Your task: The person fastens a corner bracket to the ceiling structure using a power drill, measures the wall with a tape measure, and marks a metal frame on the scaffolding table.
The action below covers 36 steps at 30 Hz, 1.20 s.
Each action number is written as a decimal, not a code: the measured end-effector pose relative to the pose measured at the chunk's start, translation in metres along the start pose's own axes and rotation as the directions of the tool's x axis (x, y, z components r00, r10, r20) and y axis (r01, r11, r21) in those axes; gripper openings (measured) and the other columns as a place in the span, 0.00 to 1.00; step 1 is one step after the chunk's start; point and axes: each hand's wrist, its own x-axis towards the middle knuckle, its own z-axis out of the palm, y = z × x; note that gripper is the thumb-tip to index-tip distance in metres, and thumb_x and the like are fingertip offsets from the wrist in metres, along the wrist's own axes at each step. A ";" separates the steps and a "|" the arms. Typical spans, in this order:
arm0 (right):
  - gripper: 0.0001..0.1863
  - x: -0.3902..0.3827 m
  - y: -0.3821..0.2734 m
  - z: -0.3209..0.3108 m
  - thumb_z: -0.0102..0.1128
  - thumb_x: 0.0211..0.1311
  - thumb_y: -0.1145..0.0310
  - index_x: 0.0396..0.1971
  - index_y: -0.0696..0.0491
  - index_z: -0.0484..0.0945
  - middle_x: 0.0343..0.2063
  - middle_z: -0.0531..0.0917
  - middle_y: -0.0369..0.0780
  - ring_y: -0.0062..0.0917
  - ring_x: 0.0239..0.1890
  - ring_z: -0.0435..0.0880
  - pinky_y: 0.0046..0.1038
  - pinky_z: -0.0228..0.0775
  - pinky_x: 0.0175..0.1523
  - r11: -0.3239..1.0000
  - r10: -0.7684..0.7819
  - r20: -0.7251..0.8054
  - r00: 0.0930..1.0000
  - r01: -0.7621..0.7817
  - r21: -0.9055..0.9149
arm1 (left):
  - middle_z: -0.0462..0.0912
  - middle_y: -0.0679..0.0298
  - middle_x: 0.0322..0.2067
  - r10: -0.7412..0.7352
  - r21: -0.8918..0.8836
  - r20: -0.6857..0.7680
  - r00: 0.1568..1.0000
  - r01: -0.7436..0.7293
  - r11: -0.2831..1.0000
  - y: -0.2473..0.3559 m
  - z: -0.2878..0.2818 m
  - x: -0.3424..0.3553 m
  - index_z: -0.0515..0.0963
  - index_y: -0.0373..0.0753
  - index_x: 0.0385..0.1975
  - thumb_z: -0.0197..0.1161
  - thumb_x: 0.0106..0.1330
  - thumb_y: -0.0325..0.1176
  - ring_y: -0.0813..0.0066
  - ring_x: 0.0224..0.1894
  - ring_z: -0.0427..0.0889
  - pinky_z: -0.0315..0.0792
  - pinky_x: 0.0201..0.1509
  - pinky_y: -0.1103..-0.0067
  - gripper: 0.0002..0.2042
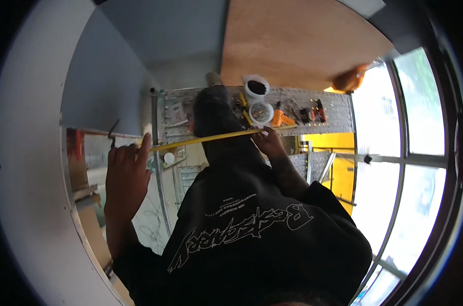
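A yellow tape measure blade (206,138) stretches across in front of my body, between my two hands. Its left end runs to my left hand (128,171), whose fingers are bent while one digit points up along the edge of a grey panel. What the left fingers press on is partly hidden. At the blade's right end, my right hand (269,143) is closed on it, over the near edge of the metal platform. A dark bent metal bar (113,131) stands just beyond the left fingers.
On the perforated metal platform (333,109) stand a white bucket of dark screws (257,87) and another of grey hardware (261,112). An orange drill (278,116) lies beside them. My leg (213,109) rests there. Grey panels (185,35) and a brown board (297,41) rise behind; windows are right.
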 end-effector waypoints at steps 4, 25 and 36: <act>0.10 -0.007 -0.003 -0.014 0.51 0.67 0.69 0.42 0.60 0.70 0.40 0.78 0.47 0.39 0.43 0.81 0.40 0.77 0.51 0.980 -0.137 0.228 0.964 0.165 -0.111 | 0.75 0.53 0.43 0.069 -0.004 0.077 0.995 -0.069 0.998 0.001 0.006 0.016 0.58 0.37 0.68 0.70 0.52 0.29 0.57 0.50 0.72 0.62 0.61 0.62 0.41; 0.46 -0.125 0.099 0.056 0.62 0.56 0.39 0.68 0.51 0.59 0.68 0.57 0.57 0.50 0.71 0.55 0.50 0.45 0.72 -0.844 -0.326 0.758 0.565 0.186 -0.503 | 0.78 0.51 0.48 0.023 -0.861 0.447 0.894 0.437 -0.261 -0.042 0.279 0.066 0.52 0.35 0.70 0.64 0.59 0.23 0.63 0.48 0.80 0.76 0.51 0.73 0.39; 0.45 -0.107 0.089 0.048 0.69 0.52 0.49 0.68 0.48 0.60 0.67 0.57 0.58 0.52 0.70 0.55 0.50 0.47 0.71 -0.883 -0.304 0.750 0.588 0.121 -0.453 | 0.79 0.57 0.36 0.022 -0.200 0.849 0.529 0.358 -0.912 0.019 0.472 0.105 0.75 0.40 0.39 0.59 0.66 0.47 0.60 0.39 0.79 0.75 0.48 0.58 0.15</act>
